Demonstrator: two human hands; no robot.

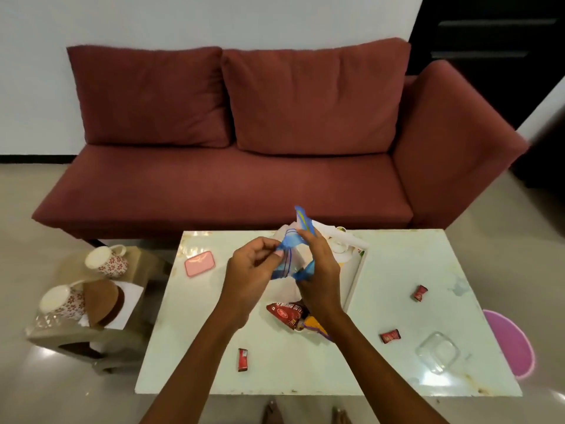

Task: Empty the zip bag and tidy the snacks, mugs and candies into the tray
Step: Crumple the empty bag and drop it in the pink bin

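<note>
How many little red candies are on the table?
3: one candy near the front edge under the left arm, one right of the snack packets, one farther back right. The hands may hide more.

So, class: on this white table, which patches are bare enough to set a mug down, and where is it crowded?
Bare: the near left corner of the table, left of the lone candy; the far right corner beyond another candy. Crowded: the middle, where both hands hold the zip bag over the tray and snack packets.
</note>
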